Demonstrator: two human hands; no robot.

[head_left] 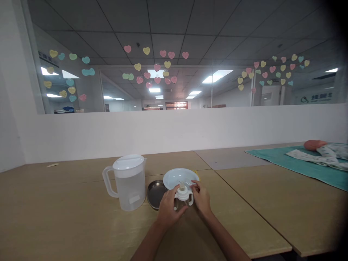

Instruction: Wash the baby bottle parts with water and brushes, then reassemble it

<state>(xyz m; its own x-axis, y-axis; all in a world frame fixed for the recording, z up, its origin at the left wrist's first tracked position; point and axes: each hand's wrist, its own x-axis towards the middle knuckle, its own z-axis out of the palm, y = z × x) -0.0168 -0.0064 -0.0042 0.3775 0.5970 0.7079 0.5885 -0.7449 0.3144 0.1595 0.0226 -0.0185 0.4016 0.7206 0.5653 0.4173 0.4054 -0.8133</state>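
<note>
A small clear baby bottle (182, 194) with a white collar and two white side handles stands upright between my hands, a pale nipple on top. My left hand (169, 208) is wrapped round its left side, thumb across the lower front. My right hand (200, 197) is at the bottle's upper right, fingers pinched together near a thin clear piece beside the nipple; that piece is too small to make out. Behind the bottle is a white bowl (174, 177), and a round dark metal dish (157, 194) lies to the left, partly hidden by my left hand.
A lidded translucent pitcher (130, 188) stands at the left on the wooden table (67, 217). At the far right, a teal cloth (288, 159) bears patterned fabric and a reddish-pink rounded object (314, 145). A white wall (136, 134) runs behind.
</note>
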